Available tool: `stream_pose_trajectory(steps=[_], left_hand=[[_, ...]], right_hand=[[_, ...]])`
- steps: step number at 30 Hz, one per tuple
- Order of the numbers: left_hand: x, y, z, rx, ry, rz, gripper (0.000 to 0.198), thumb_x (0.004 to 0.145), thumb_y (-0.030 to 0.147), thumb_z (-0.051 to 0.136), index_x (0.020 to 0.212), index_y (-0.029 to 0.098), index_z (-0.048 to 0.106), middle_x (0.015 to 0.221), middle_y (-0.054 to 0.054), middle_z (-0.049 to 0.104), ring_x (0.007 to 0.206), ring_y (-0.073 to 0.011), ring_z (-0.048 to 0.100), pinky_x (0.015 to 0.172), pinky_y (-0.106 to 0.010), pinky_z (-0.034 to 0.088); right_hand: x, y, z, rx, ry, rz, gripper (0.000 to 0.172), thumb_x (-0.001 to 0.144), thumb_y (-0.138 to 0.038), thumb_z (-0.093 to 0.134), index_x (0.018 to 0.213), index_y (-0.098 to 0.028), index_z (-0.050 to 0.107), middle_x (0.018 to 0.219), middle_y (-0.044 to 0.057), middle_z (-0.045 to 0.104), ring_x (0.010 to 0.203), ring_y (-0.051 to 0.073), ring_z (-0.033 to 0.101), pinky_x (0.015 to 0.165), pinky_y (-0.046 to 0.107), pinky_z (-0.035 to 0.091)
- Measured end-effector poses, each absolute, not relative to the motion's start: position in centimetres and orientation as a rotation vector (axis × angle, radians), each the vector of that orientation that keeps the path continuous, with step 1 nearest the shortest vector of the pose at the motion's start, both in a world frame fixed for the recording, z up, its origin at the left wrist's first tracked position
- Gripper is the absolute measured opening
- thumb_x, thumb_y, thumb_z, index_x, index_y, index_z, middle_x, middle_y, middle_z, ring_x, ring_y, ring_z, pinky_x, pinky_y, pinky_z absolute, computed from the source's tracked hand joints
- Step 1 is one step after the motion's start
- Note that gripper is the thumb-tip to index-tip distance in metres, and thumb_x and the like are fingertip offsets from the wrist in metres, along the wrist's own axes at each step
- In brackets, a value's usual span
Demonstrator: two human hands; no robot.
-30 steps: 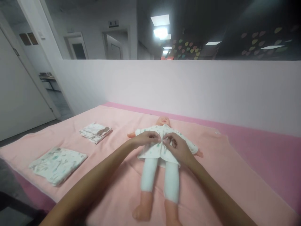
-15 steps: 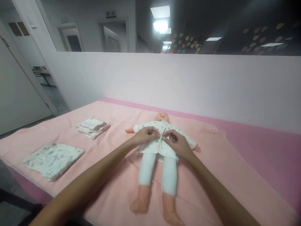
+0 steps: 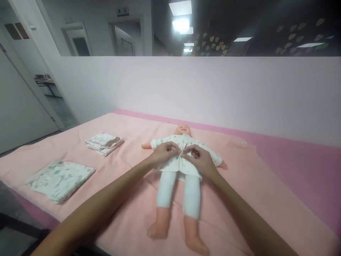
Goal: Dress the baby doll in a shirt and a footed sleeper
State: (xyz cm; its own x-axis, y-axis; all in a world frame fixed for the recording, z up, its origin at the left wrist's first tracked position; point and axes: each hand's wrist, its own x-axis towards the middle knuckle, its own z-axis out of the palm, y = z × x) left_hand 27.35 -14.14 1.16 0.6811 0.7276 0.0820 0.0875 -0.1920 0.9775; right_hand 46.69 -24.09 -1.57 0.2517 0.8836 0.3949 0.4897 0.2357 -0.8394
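Observation:
A baby doll (image 3: 163,217) lies on its back, head toward the wall and bare feet toward me. It wears a white patterned baby shirt (image 3: 172,164) and pale leggings (image 3: 191,199). My left hand (image 3: 165,152) pinches one front edge of the shirt at the middle of the doll's chest. Opposite it, my right hand (image 3: 198,158) pinches the other edge, with the fingertips of both hands almost meeting. The cloth is drawn up into a small ridge between them. Any fastener there is hidden by my fingers.
Beneath the doll a pink blanket (image 3: 128,131) covers most of a pink padded table (image 3: 298,167). Two folded patterned cloths lie at the left, a smaller one (image 3: 103,143) behind a larger one (image 3: 61,179). A white wall (image 3: 199,89) with a dark window rises behind.
Both hands stay at the shirt front, the fingertips shifting only slightly on the cloth. The whole view has moved a little; the doll and folded cloths lie as before.

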Motion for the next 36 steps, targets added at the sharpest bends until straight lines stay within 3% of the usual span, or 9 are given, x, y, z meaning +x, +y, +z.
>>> stream_pose_trajectory(steps=[3,9,16,21,36], left_hand=[[27.4,-14.5,1.2,1.669,0.666,0.682,0.032,0.076,0.041,0.085,0.095,0.018,0.071,0.080,-0.001,0.065,0.073,-0.0147,0.060,0.062,-0.024,0.042],[27.4,-14.4,0.9,1.692,0.685,0.695,0.031,0.079,0.042,0.082,0.096,0.019,0.071,0.083,-0.001,0.066,0.076,-0.0155,0.061,0.064,-0.024,0.043],[27.5,-14.3,0.4,1.685,0.674,0.708,0.032,0.080,0.044,0.082,0.097,0.019,0.071,0.085,-0.001,0.064,0.075,-0.0145,0.058,0.063,-0.024,0.041],[27.6,-14.6,0.7,1.631,0.662,0.697,0.034,0.077,0.044,0.084,0.095,0.018,0.070,0.083,-0.001,0.063,0.074,-0.0141,0.058,0.062,-0.024,0.041],[27.9,-14.9,0.8,1.554,0.687,0.703,0.031,0.076,0.038,0.084,0.096,0.017,0.072,0.087,-0.004,0.069,0.068,-0.0135,0.059,0.057,-0.023,0.039]], right_hand=[[47.0,-24.1,-1.4,-1.414,-1.391,0.473,0.030,0.080,-0.049,0.083,0.097,-0.026,0.077,0.070,-0.002,0.056,0.064,0.015,0.043,0.061,0.030,0.032],[47.7,-24.1,-0.6,-1.351,-1.442,0.571,0.027,0.086,-0.049,0.077,0.098,-0.025,0.076,0.097,0.004,0.073,0.078,0.019,0.057,0.072,0.033,0.043],[47.4,-24.2,-0.7,-1.410,-1.417,0.528,0.028,0.083,-0.050,0.079,0.098,-0.025,0.075,0.086,0.002,0.069,0.071,0.018,0.053,0.066,0.032,0.041],[47.3,-24.0,-1.0,-1.413,-1.396,0.488,0.033,0.079,-0.054,0.082,0.096,-0.025,0.076,0.093,0.004,0.072,0.072,0.018,0.053,0.065,0.032,0.041],[45.8,-24.0,-1.0,-1.393,-1.313,0.453,0.040,0.075,-0.058,0.084,0.090,-0.023,0.072,0.090,0.005,0.072,0.064,0.015,0.040,0.059,0.030,0.033]])
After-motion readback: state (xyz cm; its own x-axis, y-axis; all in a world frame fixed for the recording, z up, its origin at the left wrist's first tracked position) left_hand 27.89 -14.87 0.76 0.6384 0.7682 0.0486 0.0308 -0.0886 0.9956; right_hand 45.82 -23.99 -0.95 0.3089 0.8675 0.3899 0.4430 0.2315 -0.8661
